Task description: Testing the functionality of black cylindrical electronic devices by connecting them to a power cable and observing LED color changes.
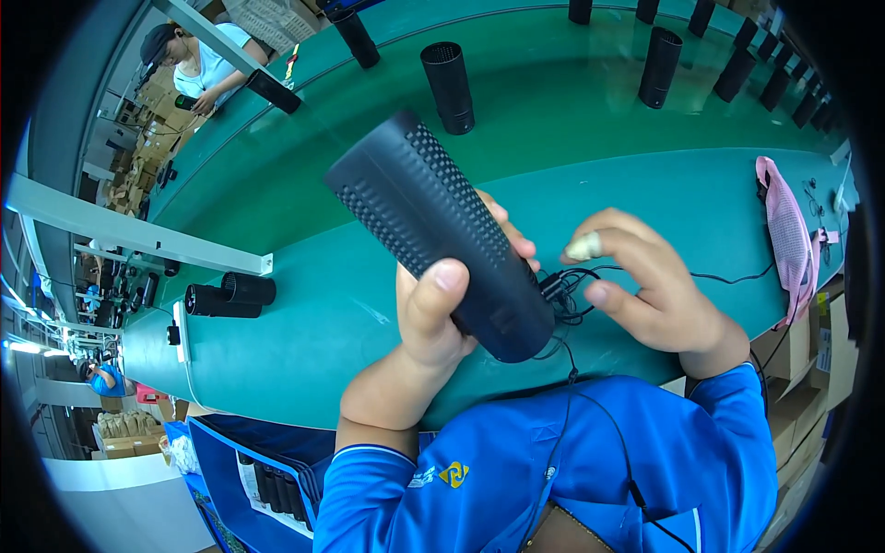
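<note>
Black connector (551, 287), tip apparently hidden

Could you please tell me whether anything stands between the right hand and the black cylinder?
Yes: loops of thin black cable lie in the gap between the right hand and the near end of the black cylinder. Whether that hand touches the loops is unclear.

I count one black perforated cylinder (449, 244) in my left hand (429, 323), two on the bench (313, 341) to my left, at least ten farther off, one pink pouch (791, 226) and at least two other people (214, 66).
</note>
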`<state>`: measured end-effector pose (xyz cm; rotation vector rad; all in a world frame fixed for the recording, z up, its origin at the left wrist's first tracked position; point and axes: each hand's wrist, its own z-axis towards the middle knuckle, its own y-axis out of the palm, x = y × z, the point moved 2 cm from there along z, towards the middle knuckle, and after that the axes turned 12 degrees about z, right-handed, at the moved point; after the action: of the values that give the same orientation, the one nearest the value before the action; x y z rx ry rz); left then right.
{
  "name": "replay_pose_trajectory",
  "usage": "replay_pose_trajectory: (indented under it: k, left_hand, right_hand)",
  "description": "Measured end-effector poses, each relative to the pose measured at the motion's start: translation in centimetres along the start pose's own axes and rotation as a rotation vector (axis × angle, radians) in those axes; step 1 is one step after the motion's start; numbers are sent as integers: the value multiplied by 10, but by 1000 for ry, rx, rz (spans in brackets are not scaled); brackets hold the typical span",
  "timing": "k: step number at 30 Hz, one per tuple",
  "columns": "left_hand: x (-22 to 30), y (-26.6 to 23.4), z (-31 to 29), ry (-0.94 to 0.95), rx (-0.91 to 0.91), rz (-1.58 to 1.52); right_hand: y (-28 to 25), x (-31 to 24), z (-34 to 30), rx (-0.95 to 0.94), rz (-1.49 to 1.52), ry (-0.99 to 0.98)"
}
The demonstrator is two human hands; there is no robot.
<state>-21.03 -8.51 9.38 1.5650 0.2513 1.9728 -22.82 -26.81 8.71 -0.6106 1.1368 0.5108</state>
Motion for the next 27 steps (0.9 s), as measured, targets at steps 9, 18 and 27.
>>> replay_pose_trajectory:
  k: [9,18,27]
  left_hand:
    - [-3,3,-10,-5,-89,103]
    - [14,-2,-8,-39,-282,-161]
    - [9,-6,-10,176,-76,74]
  right_hand:
    - [6,-7,-4,172,-286,-47]
    - [-23,-11,-17,248,-646,-533]
    - [4,-5,0,187,-78,103]
